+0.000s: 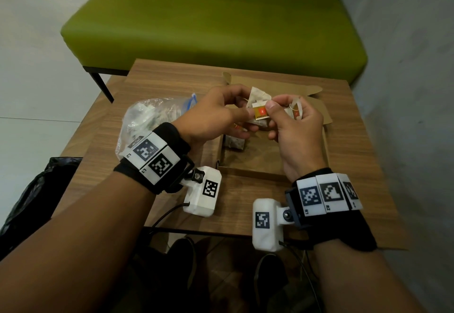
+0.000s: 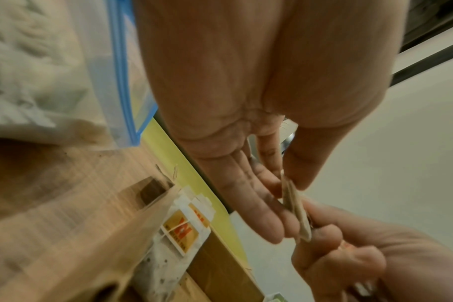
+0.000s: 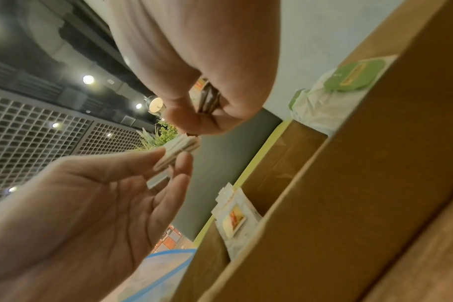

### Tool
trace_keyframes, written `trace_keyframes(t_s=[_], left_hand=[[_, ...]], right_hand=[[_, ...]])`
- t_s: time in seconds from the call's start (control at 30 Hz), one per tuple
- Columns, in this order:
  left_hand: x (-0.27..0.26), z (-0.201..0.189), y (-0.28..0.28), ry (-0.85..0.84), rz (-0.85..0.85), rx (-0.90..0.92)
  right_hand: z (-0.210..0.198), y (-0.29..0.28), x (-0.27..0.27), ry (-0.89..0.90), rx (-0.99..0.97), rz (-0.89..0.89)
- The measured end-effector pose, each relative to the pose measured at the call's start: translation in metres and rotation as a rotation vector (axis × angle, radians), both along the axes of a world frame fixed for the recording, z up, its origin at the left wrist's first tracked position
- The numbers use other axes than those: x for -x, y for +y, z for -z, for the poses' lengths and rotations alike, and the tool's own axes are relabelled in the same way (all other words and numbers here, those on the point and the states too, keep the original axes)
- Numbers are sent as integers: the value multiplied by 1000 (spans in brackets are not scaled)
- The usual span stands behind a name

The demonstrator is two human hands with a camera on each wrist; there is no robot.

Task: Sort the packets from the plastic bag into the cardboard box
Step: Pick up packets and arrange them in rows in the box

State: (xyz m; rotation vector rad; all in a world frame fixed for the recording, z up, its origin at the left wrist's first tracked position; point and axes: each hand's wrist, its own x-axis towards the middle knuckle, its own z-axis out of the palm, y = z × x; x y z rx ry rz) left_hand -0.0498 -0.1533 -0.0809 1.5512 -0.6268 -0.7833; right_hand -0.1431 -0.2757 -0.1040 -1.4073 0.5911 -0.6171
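Head view: cardboard box (image 1: pixel 270 163) holds packet (image 1: pixel 235 143).

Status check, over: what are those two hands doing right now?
Left hand and right hand both pinch white paper tea packets above the open brown cardboard box. Clear plastic zip bag lies left. Nothing in the way.

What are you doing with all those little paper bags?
A person is sorting tea packets. Both hands, the left hand and right hand, pinch one packet together above the open cardboard box. A few packets already stand in the box. The plastic bag, with more inside, lies on the wooden table to the left.
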Motion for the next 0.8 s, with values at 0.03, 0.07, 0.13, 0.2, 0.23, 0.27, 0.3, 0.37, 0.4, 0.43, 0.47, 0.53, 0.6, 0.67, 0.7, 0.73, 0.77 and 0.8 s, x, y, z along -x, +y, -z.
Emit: trace_keyframes(t_s=[0.03,0.07,0.13,0.2,0.23,0.27,0.3,0.37,0.4,0.43,0.47,0.53,0.6,0.67,0.7,0.73,0.77,0.8], left_hand=[[0,0,0,-15,-5,2],[1,1,-1,-24,-8,4],[2,1,-2,-14,-18,15],[3,1,-2,-10,-35,32],[4,2,-3,-26,-50,32],[3,3,-3,-49,-68,24],[2,4,-3,-73,-87,10],[-1,6,-3,-106,-114,-26],[-3,7,-3,-116,-120,-42],[-5,8,-1,-123,-122,-56],[-6,8,0,-131,-122,-70],[-8,9,4,-160,-130,-121],[-8,11,6,-200,-147,-186],[-9,14,8,-278,-167,-282],[-11,16,9,-329,-181,-338],[-12,18,11,-377,-196,-395],[-13,19,13,-422,-204,-457],[-14,20,14,-463,-204,-524]], right_hand=[[-1,0,0,-3,-36,-5],[-1,0,0,-6,-61,-6],[-1,1,0,-12,-79,3],[0,1,-1,-15,-75,15],[0,2,-1,-13,-63,18],[1,2,-2,-8,-42,22],[2,3,-2,1,-19,28],[4,3,-2,26,27,37],[6,2,-1,49,49,27],[7,1,0,82,63,-5],[9,0,1,123,69,-54],[9,-1,5,198,69,-164],[10,-1,7,254,91,-249],[14,0,8,323,179,-303],[16,0,9,363,245,-316],[17,0,8,404,311,-325],[18,0,8,442,365,-339],[19,1,7,475,404,-355]])
